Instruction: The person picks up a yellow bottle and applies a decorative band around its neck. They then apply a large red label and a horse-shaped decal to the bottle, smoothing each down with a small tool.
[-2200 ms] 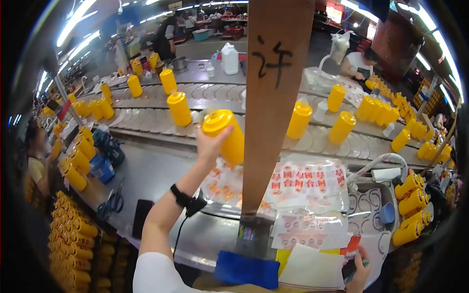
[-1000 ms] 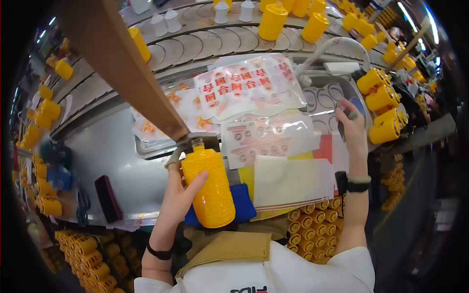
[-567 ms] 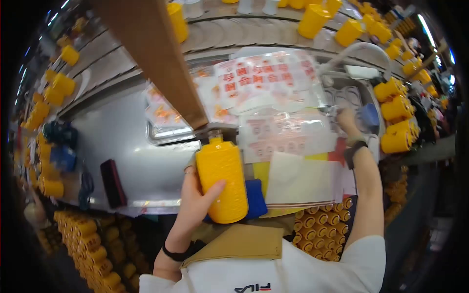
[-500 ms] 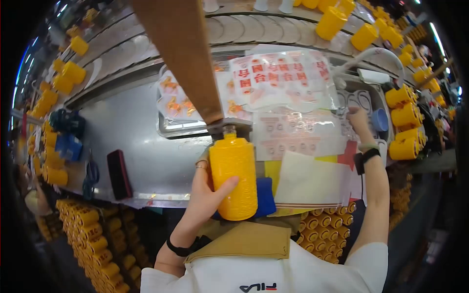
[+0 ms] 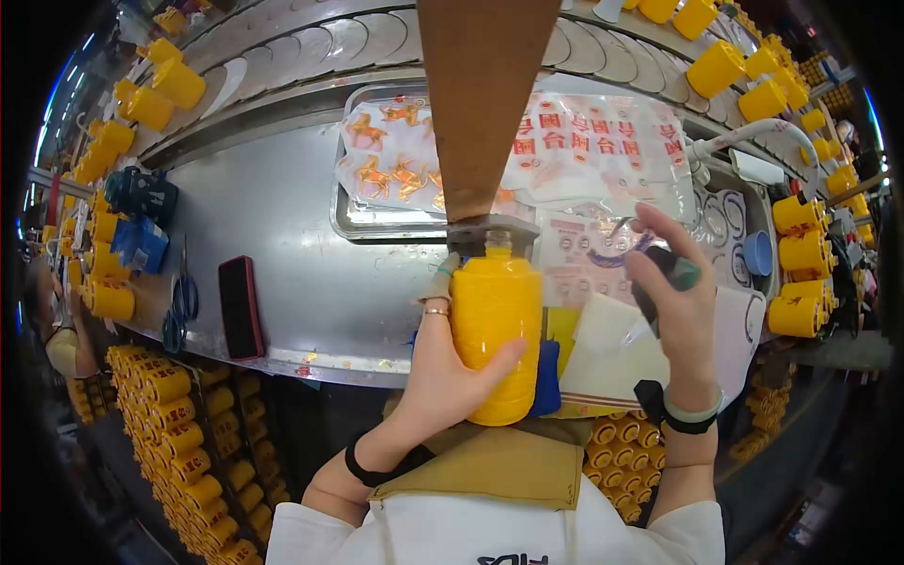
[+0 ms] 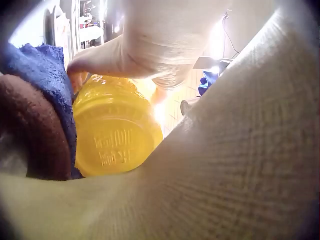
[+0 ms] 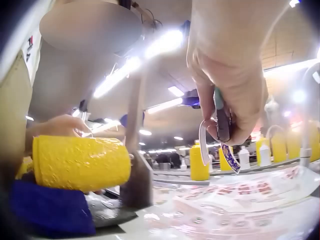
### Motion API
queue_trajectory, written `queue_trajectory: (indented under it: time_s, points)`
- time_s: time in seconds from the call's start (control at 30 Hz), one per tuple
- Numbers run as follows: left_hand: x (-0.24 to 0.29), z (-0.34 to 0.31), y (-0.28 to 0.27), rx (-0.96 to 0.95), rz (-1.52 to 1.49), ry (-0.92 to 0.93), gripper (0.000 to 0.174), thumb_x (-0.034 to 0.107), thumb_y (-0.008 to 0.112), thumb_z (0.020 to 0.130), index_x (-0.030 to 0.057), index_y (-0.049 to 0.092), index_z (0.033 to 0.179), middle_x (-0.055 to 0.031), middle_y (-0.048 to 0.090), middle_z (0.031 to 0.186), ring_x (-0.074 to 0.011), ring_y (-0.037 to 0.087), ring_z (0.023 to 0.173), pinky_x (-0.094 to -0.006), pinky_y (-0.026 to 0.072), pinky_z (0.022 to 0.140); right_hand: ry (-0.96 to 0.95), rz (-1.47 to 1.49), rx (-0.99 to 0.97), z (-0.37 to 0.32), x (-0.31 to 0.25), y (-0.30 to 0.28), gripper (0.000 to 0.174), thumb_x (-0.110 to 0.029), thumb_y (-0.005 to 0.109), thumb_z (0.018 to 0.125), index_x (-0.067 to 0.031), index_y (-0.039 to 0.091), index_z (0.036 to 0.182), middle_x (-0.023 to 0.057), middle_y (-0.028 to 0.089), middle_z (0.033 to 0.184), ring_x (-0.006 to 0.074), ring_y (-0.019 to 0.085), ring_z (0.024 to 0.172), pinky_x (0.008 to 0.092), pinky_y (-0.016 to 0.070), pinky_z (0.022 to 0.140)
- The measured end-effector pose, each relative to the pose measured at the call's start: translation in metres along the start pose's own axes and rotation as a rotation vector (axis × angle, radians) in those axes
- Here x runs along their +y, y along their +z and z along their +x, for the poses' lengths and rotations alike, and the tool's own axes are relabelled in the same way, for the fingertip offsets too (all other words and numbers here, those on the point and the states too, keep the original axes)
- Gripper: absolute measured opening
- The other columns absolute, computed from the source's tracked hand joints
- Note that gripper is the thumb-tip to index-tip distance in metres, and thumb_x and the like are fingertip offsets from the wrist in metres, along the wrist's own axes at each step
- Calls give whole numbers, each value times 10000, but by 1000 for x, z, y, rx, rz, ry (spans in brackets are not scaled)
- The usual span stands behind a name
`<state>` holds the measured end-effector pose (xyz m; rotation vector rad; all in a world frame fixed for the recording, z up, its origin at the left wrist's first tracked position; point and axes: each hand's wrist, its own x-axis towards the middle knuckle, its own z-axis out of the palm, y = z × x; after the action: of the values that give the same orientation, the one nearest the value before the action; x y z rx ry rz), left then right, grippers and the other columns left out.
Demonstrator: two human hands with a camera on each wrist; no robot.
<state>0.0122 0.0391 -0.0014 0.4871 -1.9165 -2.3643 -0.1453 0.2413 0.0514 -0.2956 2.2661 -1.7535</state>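
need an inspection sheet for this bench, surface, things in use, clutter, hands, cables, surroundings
surface: metal table, coloured flecks along its near edge
job's things: yellow bottle tipped well over, neck towards the wooden post; curved printed strip, apart from the bottle; sticker sheets beyond
clutter: phone and scissors on the left; blue cloth by the bottle
grippers: left hand grips the bottle; right hand pinches the strip, plus a dark item too unclear to name
cables: nothing seen on the table
surroundings: conveyor beyond the table; stacked yellow containers below, left
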Motion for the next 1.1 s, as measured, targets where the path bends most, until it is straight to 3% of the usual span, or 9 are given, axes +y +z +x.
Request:
queue_trajectory:
  time_s: [0.07, 0.17, 0.3, 0.37, 0.5, 0.57, 0.63, 0.87, 1.1]
  points:
    - [-5, -1, 6, 173, 557, 166, 965, 58, 771, 871, -9, 159, 1614, -211, 431, 1478, -288, 479, 1380, -409, 404, 1143, -34, 17, -56, -2, -11, 15, 467, 21, 725, 905, 9, 630, 1362, 49, 664, 1194, 90, 634, 997, 242, 522, 892]
    - [6, 0, 13, 208, 747, 203, 975, 71, 795, 853, -23, 175, 1599, -209, 414, 1477, -288, 487, 1366, -414, 408, 1138, -102, 16, -141, -1, -21, 33, 473, 34, 712, 910, 8, 616, 1372, 58, 668, 1206, 96, 647, 1005, 249, 530, 891]
    - [-9, 2, 4, 134, 491, 175, 1013, 81, 823, 836, -36, 164, 1596, -209, 392, 1477, -296, 479, 1363, -419, 404, 1138, -99, 13, -213, -3, -38, 51, 510, 65, 710, 900, 8, 596, 1393, 67, 680, 1196, 84, 652, 943, 251, 539, 831]
    - [-11, 3, 7, 188, 391, 183, 1029, 261, 874, 796, -68, 253, 1548, -276, 383, 1424, -447, 440, 1326, -490, 368, 1134, -52, 191, -266, -6, -53, 56, 511, 65, 713, 899, 4, 598, 1393, 61, 684, 1188, 83, 654, 924, 254, 543, 804]
    - [-6, 2, 10, 227, 397, 219, 1019, 265, 877, 792, -55, 269, 1544, -272, 365, 1462, -444, 425, 1346, -496, 373, 1131, 46, 84, -276, 8, -27, 64, 472, 33, 708, 910, 8, 613, 1373, 56, 693, 1200, 91, 662, 961, 252, 552, 841]
    - [0, 2, 9, 282, 660, 393, 942, 276, 895, 769, -28, 380, 1497, -246, 412, 1419, -419, 442, 1313, -486, 402, 1098, 79, 103, -275, 11, -15, 63, 454, 21, 707, 908, 10, 626, 1355, 58, 693, 1208, 95, 658, 1006, 256, 548, 881]
    - [-4, 3, 12, 346, 576, 411, 888, 274, 902, 756, -15, 438, 1457, -232, 447, 1389, -411, 444, 1304, -483, 409, 1088, 19, -6, -248, 14, -9, 60, 459, 17, 713, 900, 7, 631, 1352, 60, 683, 1220, 93, 647, 1044, 265, 540, 902]
    - [-2, 9, 11, 343, 622, 469, 755, 247, 909, 734, 12, 555, 1358, -195, 517, 1326, -388, 471, 1272, -468, 449, 1040, -184, -167, -300, 25, 4, 55, 470, 27, 710, 879, -24, 639, 1342, 47, 663, 1188, 106, 632, 951, 259, 515, 864]
    - [-2, 10, 10, 314, 699, 494, 757, 225, 902, 734, 9, 552, 1370, -192, 511, 1321, -378, 490, 1261, -456, 457, 1029, -143, -131, -310, 25, 7, 57, 495, 38, 713, 870, -34, 636, 1354, 36, 648, 1141, 80, 585, 842, 240, 488, 777]
